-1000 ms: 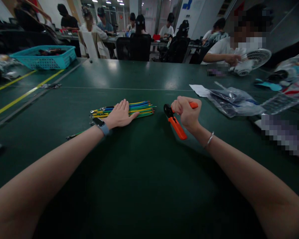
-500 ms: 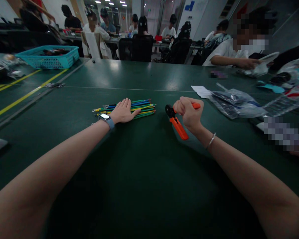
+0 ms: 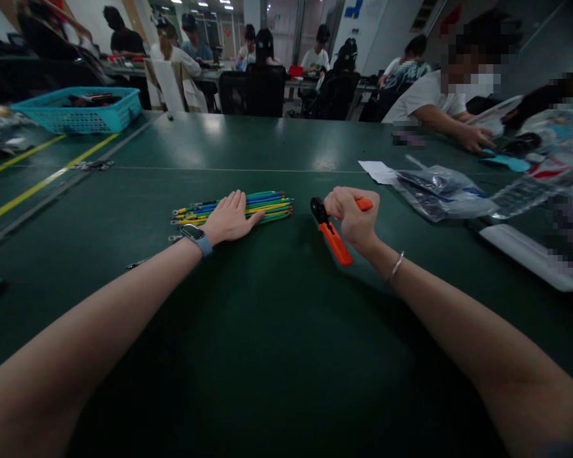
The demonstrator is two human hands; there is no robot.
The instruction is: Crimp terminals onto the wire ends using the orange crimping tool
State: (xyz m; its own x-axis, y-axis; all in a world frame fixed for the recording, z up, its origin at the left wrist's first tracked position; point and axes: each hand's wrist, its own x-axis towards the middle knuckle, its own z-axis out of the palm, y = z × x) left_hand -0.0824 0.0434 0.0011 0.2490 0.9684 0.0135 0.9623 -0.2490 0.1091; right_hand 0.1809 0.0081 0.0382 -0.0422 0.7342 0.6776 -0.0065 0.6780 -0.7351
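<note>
Covering wires (image 3: 272, 207), gripping crimping pliers (image 3: 333, 240).
Left hand (image 3: 229, 219) laid flat, nothing grasped; one handle (image 3: 364, 204) clasped in right hand (image 3: 357, 219). Lugs (image 3: 175, 212) fitted at left ends; right ends unclear.

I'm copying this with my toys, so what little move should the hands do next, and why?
Perhaps the left hand could lift one wire from the colored wires: it lies flat on them, while the right hand grips the orange-handled tool beside them, with no wire visible in it.
</note>
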